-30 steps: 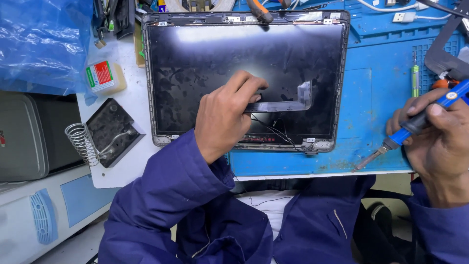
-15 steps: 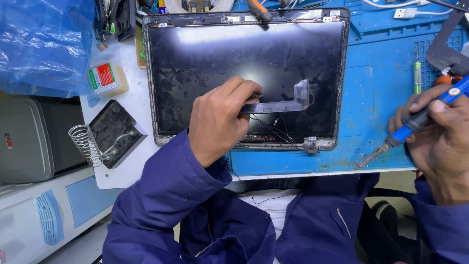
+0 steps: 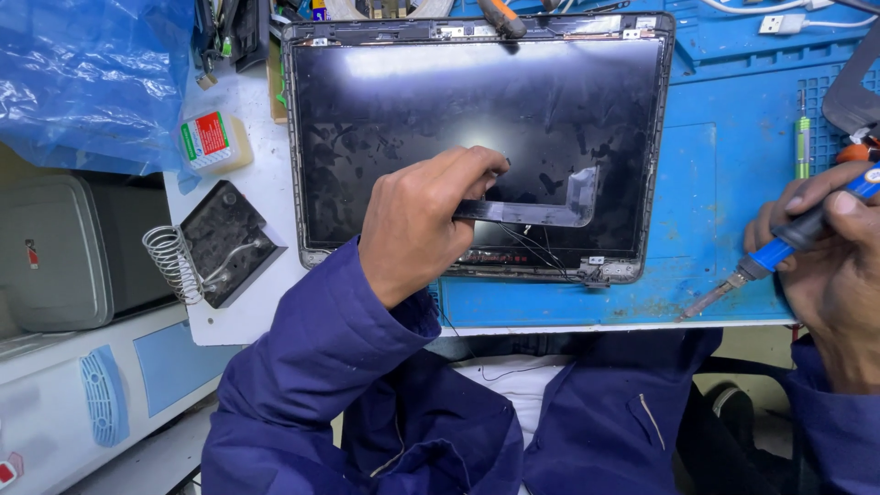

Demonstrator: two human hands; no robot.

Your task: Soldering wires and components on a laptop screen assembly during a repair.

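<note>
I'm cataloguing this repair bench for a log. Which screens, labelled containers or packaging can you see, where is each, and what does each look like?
Laptop screen panel: lies flat on the blue mat, dark and unlit, grey frame; left hand rests on it.
Small tub: left of the panel on the white table, cream body, red and green label.
Plastic bag: top left corner, crumpled, translucent blue.

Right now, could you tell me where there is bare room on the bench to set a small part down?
The blue mat is bare between the laptop lid and the green pen tool, and along its front edge below the lid. The white strip left of the lid is crowded: small bottle, iron stand. The top edge is cluttered with tools.
</note>
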